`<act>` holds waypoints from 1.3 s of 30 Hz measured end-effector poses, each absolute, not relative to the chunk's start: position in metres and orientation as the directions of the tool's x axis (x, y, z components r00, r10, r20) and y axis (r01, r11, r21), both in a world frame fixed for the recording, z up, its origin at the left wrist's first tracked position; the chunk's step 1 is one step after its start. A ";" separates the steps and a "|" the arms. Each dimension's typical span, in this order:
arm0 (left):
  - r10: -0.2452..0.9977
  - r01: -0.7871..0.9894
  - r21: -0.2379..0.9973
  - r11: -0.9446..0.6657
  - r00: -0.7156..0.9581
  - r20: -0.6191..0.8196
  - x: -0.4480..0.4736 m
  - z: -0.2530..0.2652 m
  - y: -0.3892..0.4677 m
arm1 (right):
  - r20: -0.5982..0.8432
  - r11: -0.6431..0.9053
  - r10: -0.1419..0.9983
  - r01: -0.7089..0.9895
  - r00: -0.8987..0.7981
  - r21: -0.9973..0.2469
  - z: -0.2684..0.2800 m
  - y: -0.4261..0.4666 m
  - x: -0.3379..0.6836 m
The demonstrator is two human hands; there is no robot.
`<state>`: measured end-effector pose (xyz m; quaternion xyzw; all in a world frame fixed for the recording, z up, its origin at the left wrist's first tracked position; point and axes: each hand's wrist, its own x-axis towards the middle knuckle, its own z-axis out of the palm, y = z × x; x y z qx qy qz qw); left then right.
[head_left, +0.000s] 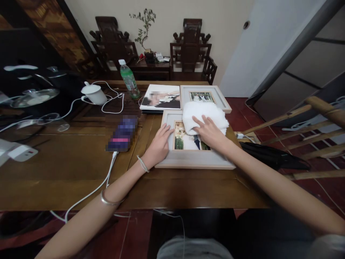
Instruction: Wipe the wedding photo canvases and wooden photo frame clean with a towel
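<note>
A light wooden picture frame (196, 166) lies flat near the table's front edge, a photo (179, 138) set in its pale mount. My left hand (159, 145) rests open on the frame's left side, fingers stretched over the edge. On the upper right of the same frame, my right hand (211, 135) holds a bunched white towel (207, 111) pressed down. The towel hides the top of the photo and part of a second frame (223, 100) behind. Beside that one lies a white-edged photo panel (161, 97) on something dark.
On the wooden table (81, 172) left of the frames are a phone (124, 133) with a white cable (106, 176), a green-labelled bottle (129, 80) and a lidded white cup (94, 94). A bamboo rack (304, 144) stands at the right. Carved chairs (190, 52) line the wall.
</note>
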<state>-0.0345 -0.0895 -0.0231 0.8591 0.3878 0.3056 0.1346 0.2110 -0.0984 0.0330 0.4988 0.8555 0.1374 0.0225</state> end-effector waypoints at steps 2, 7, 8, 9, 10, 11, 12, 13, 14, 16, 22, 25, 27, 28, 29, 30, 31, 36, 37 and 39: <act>0.752 0.590 0.467 -0.659 0.504 0.425 -0.034 -0.024 -0.089 | 0.057 0.515 0.838 0.822 -0.543 0.244 0.035 -0.120 0.208; 0.756 0.600 0.461 -0.654 0.498 0.425 -0.033 -0.024 -0.090 | -0.033 0.600 0.799 0.795 -0.600 0.092 0.060 -0.190 0.198; 0.757 0.600 0.462 -0.652 0.498 0.422 -0.033 -0.024 -0.091 | -0.058 0.604 0.797 0.795 -0.602 0.048 0.068 -0.203 0.195; 0.760 0.602 0.465 -0.649 0.497 0.419 -0.033 -0.024 -0.091 | -0.086 0.605 0.794 0.796 -0.602 0.003 0.077 -0.215 0.193; 0.763 0.602 0.469 -0.647 0.495 0.416 -0.032 -0.023 -0.091 | -0.114 0.608 0.786 0.793 -0.608 -0.040 0.085 -0.224 0.190; 0.764 0.602 0.471 -0.645 0.493 0.415 -0.032 -0.023 -0.091 | -0.140 0.613 0.774 0.786 -0.618 -0.081 0.091 -0.232 0.188; 0.765 0.602 0.473 -0.644 0.492 0.415 -0.032 -0.023 -0.091 | -0.159 0.619 0.761 0.777 -0.629 -0.114 0.095 -0.236 0.186; 0.765 0.603 0.471 -0.644 0.492 0.416 -0.032 -0.023 -0.091 | -0.169 0.622 0.752 0.770 -0.638 -0.139 0.097 -0.238 0.184; 0.764 0.604 0.468 -0.645 0.491 0.418 -0.032 -0.023 -0.091 | -0.171 0.621 0.750 0.769 -0.639 -0.152 0.096 -0.238 0.183; 0.762 0.611 0.457 -0.646 0.491 0.422 -0.032 -0.024 -0.090 | -0.135 0.606 0.770 0.782 -0.623 -0.149 0.086 -0.228 0.183; 0.757 0.609 0.452 -0.652 0.495 0.425 -0.033 -0.025 -0.089 | 0.005 0.531 0.847 0.847 -0.531 0.011 0.044 -0.154 0.199; 0.761 0.603 0.465 -0.648 0.494 0.421 -0.033 -0.024 -0.089 | 0.095 0.463 0.877 0.881 -0.471 0.096 0.039 -0.113 0.205; 0.766 0.603 0.474 -0.642 0.488 0.418 -0.032 -0.022 -0.090 | 0.118 0.452 0.876 0.881 -0.468 0.140 0.038 -0.093 0.205; 0.769 0.605 0.475 -0.639 0.487 0.415 -0.032 -0.021 -0.091 | 0.114 0.457 0.872 0.876 -0.476 0.156 0.038 -0.086 0.205; 0.772 0.610 0.474 -0.635 0.485 0.411 -0.032 -0.021 -0.091 | 0.102 0.468 0.867 0.868 -0.487 0.165 0.039 -0.083 0.203; 0.775 0.615 0.472 -0.631 0.483 0.407 -0.031 -0.020 -0.091 | 0.088 0.482 0.862 0.860 -0.500 0.168 0.039 -0.083 0.201; 0.778 0.621 0.470 -0.628 0.481 0.404 -0.031 -0.020 -0.092 | 0.073 0.495 0.856 0.853 -0.511 0.163 0.039 -0.087 0.199; 0.778 0.632 0.456 -0.627 0.474 0.412 -0.029 -0.021 -0.091 | -0.062 0.543 0.839 0.838 -0.540 0.050 0.053 -0.144 0.184; 0.777 0.633 0.453 -0.628 0.476 0.412 -0.029 -0.021 -0.091 | -0.089 0.556 0.829 0.831 -0.552 0.023 0.059 -0.158 0.182; 0.775 0.635 0.448 -0.630 0.479 0.412 -0.029 -0.021 -0.091 | -0.130 0.592 0.796 0.805 -0.591 -0.040 0.072 -0.185 0.179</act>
